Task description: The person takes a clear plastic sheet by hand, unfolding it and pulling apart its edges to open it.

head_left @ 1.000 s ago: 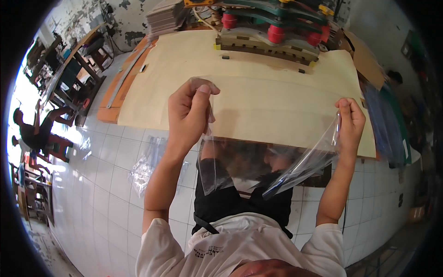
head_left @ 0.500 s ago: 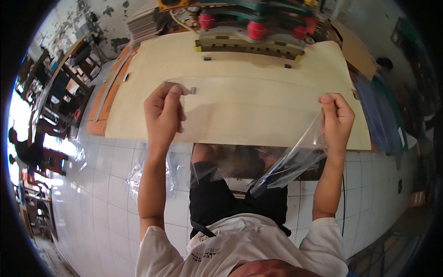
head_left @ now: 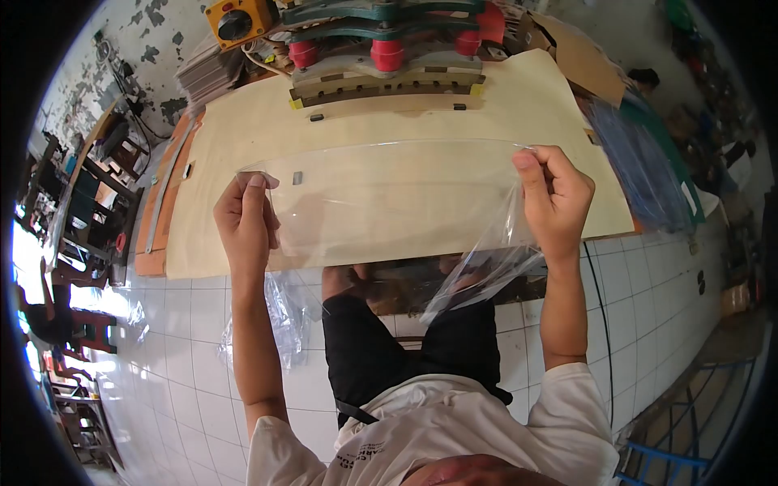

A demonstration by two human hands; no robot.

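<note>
A clear plastic sheet [head_left: 405,174] is stretched between my two hands above the table. My left hand [head_left: 245,212] pinches its left upper corner, thumb on top. At the right upper corner, my right hand [head_left: 554,198] grips the sheet between thumb and curled fingers. The sheet's upper edge runs nearly straight from hand to hand, while its lower right part hangs in folds over the table's front edge. Beneath it lies the cream-coloured table covering [head_left: 243,130]. A small grey piece [head_left: 297,178] shows close to my left hand; whether it lies under the sheet I cannot tell.
A machine with red cylinders [head_left: 386,55] and a slotted bar [head_left: 389,93] stands at the table's back. A yellow switch box [head_left: 236,24] is behind left. Bluish plastic sheets [head_left: 636,166] lie at the right. Crumpled clear plastic [head_left: 279,320] hangs low at left. Another person [head_left: 50,312] is far left.
My view has turned, so the table and machine appear farther left. My right hand has risen relative to my left, and the sheet's upper edge looks tauter. Both hands keep their hold.
</note>
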